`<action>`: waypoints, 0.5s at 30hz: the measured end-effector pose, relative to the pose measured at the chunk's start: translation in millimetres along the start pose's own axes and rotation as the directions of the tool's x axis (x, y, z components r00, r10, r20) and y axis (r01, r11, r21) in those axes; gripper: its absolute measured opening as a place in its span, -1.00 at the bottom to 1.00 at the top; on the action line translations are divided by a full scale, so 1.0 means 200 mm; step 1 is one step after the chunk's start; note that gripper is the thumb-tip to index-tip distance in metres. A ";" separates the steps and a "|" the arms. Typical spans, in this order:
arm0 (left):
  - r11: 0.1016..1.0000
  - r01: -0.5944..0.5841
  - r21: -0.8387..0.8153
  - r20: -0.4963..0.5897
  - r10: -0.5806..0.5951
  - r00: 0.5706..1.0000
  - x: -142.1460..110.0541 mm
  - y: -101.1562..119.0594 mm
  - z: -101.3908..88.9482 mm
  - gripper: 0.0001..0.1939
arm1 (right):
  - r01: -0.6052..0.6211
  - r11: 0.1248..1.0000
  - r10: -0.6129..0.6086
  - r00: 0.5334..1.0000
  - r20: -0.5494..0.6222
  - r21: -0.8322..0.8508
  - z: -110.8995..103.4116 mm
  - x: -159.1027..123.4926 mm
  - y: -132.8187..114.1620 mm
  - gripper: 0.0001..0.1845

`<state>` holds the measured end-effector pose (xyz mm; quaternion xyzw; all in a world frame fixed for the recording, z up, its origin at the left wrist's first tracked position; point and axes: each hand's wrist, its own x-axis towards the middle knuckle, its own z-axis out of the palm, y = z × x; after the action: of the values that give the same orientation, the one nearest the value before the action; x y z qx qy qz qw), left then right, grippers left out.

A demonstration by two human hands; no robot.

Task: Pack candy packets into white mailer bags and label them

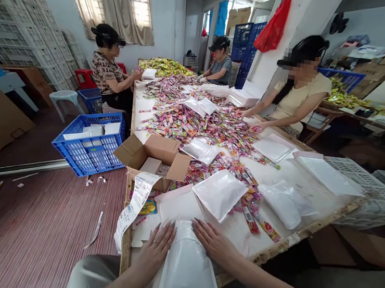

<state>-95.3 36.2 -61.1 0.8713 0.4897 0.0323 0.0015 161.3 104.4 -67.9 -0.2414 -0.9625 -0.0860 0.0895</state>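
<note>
A plump white mailer bag (187, 270) lies at the table's near edge, its top end pointing away from me. My left hand (158, 243) rests flat on the bag's upper left side, fingers stretched out. Across from it, my right hand (214, 240) lies flat on the upper right side, fingers straight. Both hands press near the bag's top end; neither is wrapped around anything. Just beyond, a filled white mailer (220, 194) sits partly on a flat white mailer (179, 203) and on small colourful packets.
Loose packets (188, 126) are heaped along the table. An open cardboard box (154, 157) and a strip of printed labels (137, 198) are at the left edge. A blue crate (92, 143) stands on the floor. Several co-workers sit around the table, one person (299, 92) at right.
</note>
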 end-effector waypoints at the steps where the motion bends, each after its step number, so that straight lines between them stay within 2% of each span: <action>1: 0.999 0.030 0.011 -0.003 -0.030 1.000 0.01 0.02 0.00 -0.38 | -0.075 0.997 0.075 0.997 0.004 0.024 0.01 0.00 -0.02 -0.29; 3: 0.999 0.053 0.006 0.003 -0.053 0.999 0.02 0.03 -0.01 -0.37 | -0.140 0.982 0.133 0.989 0.059 0.130 -0.02 0.02 -0.02 -0.29; 5: 0.999 0.019 -0.040 0.030 -0.018 0.999 0.03 -0.01 -0.05 -0.30 | -0.128 0.929 0.075 0.984 0.164 0.346 -0.10 0.06 0.05 -0.38; 6: 0.997 -0.003 -0.074 0.043 0.006 0.999 0.04 -0.04 -0.08 -0.25 | -0.178 0.869 0.091 0.975 0.204 0.462 -0.15 0.09 0.09 -0.45; 8: 0.989 -0.015 -0.150 0.050 0.023 0.999 0.07 -0.09 -0.14 -0.21 | -0.372 0.709 0.259 0.927 0.269 0.599 -0.24 0.15 0.14 -0.59; 10: 0.975 0.039 -0.220 0.019 -0.035 0.999 0.12 -0.13 -0.19 -0.32 | -0.565 0.574 0.473 0.819 0.323 0.593 -0.29 0.21 0.13 -0.61; 11: 0.965 0.079 -0.251 -0.001 -0.082 0.997 0.15 -0.13 -0.20 -0.41 | -0.618 0.533 0.524 0.777 0.349 0.577 -0.30 0.23 0.10 -0.55; 13: 0.943 0.147 -0.298 -0.023 -0.161 0.987 0.21 -0.13 -0.19 -0.52 | -0.649 0.488 0.522 0.753 0.400 0.584 -0.31 0.26 0.03 -0.48; 15: 0.932 0.167 -0.321 -0.011 -0.180 0.984 0.25 -0.13 -0.15 -0.51 | -0.640 0.431 0.491 0.758 0.431 0.636 -0.34 0.24 -0.02 -0.46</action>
<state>-93.9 91.5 -28.7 0.8122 0.5527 0.1283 0.1352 126.9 108.3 7.9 -0.4973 -0.7720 0.3781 0.1171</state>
